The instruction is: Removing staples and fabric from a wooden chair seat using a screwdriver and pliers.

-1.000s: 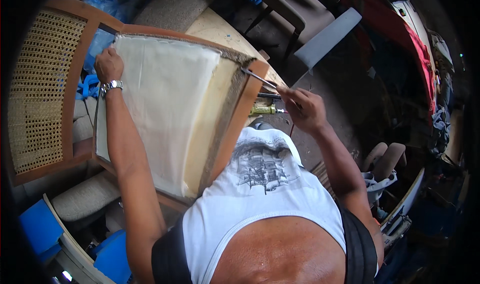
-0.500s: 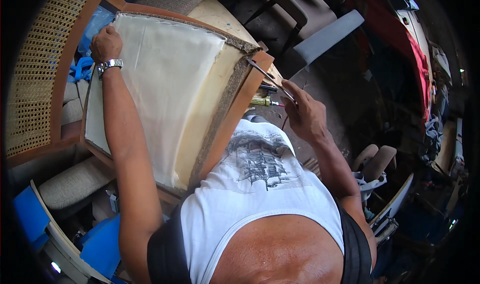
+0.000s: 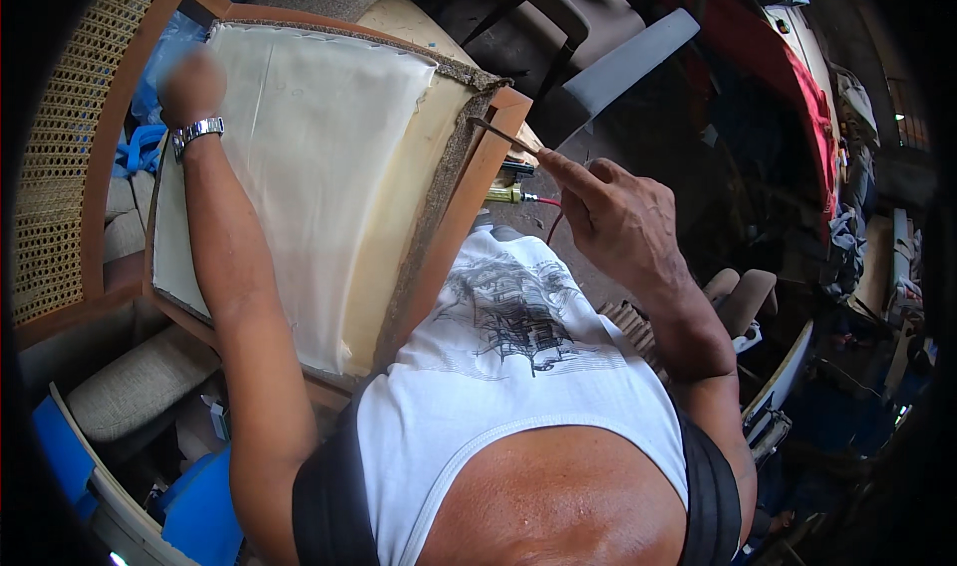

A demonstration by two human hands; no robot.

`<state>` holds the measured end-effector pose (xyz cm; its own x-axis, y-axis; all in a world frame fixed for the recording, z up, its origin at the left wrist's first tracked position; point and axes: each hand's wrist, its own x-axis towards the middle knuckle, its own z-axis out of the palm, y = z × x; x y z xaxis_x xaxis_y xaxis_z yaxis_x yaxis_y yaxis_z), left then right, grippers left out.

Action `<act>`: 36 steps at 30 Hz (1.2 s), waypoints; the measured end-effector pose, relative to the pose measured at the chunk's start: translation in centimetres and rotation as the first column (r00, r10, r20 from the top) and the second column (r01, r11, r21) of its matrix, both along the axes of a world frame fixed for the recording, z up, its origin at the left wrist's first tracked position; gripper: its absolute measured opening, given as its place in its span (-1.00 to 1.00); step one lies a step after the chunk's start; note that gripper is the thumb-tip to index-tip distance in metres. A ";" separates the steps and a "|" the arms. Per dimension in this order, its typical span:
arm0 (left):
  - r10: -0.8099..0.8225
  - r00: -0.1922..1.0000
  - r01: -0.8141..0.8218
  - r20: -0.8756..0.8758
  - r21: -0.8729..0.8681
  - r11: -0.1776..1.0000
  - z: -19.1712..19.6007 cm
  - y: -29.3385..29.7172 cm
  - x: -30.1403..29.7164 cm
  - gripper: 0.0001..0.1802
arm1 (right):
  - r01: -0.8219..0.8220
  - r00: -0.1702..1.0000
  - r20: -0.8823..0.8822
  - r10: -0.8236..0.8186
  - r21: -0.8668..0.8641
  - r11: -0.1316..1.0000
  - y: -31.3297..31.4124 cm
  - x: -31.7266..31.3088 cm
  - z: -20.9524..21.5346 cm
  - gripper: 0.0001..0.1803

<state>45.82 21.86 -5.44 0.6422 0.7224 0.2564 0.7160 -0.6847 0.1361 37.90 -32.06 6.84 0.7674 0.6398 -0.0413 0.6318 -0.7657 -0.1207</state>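
Note:
A wooden chair seat (image 3: 309, 167), padded and covered in pale white cloth over yellowish foam, lies tilted before me. Rough brown fabric (image 3: 434, 202) runs along its border beside the wooden frame (image 3: 469, 187). My left hand (image 3: 192, 88) is at the seat's far left corner, its fingers too blurred to read. My right hand (image 3: 623, 217) is closed round a slim metal tool (image 3: 503, 136), forefinger stretched along it. The tool's tip touches or hovers at the brown border near the right corner; its handle is hidden in my palm.
A woven cane chair back (image 3: 75, 138) stands at the left. Below it lie a grey cushion (image 3: 145, 382) and blue panels (image 3: 204, 506). Beyond the seat's right corner are a yellowish tool with a red hose (image 3: 508, 193) and a dark chair with a grey panel (image 3: 628, 63).
My right hand has shifted right and turned, so the tool lies at a flatter angle. Its tip stays near the same border corner. The whole view has slid slightly; my left hand remains at its corner.

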 end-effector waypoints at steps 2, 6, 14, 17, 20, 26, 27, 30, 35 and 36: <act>0.003 1.000 -0.003 -0.002 -0.007 1.000 0.0 -0.2 0.0 -0.44 | -0.007 1.000 0.020 0.007 -0.011 1.000 0.7 0.2 0.9 -0.61; -0.022 1.000 0.022 -0.004 0.001 1.000 -0.8 0.3 0.5 -0.43 | -0.020 0.993 -0.118 -0.003 -0.190 0.982 1.8 1.1 2.1 -0.55; -0.174 0.981 0.181 -0.085 0.073 0.981 -2.6 4.6 1.9 -0.42 | -0.228 0.972 -0.123 0.202 -0.250 0.941 3.4 5.4 2.8 -0.49; -0.200 0.979 0.202 -0.028 0.180 0.963 -3.0 4.5 1.7 -0.42 | -0.066 0.968 -0.249 0.030 -0.140 0.988 2.3 5.6 0.4 -0.53; -0.213 0.977 0.211 -0.012 0.191 0.958 -2.9 3.2 2.2 -0.43 | 0.215 0.930 -0.365 -0.041 0.452 0.866 -1.4 3.0 -8.7 -0.54; -0.095 0.995 0.096 -0.014 0.130 0.987 -1.1 0.3 1.3 -0.46 | 0.155 0.978 -0.193 -0.078 0.427 0.891 -2.0 1.1 -7.6 -0.51; -0.118 0.993 0.118 -0.012 0.148 0.982 -1.0 0.4 1.0 -0.46 | 0.125 0.985 -0.150 -0.081 0.312 0.942 -2.3 0.9 -6.2 -0.53; -0.142 0.990 0.142 -0.010 0.162 0.977 -0.5 -0.2 0.6 -0.46 | 0.075 0.991 -0.116 -0.066 0.068 0.995 -1.6 0.9 -2.5 -0.55; -0.153 0.988 0.152 -0.002 0.135 0.979 -1.1 0.5 0.9 -0.45 | -0.002 1.000 -0.026 0.001 -0.045 0.999 0.2 1.0 1.2 -0.55; -0.152 0.988 0.152 -0.011 0.134 0.979 -1.2 0.7 1.0 -0.45 | -0.037 0.997 -0.075 0.028 -0.130 0.991 0.7 1.2 1.8 -0.52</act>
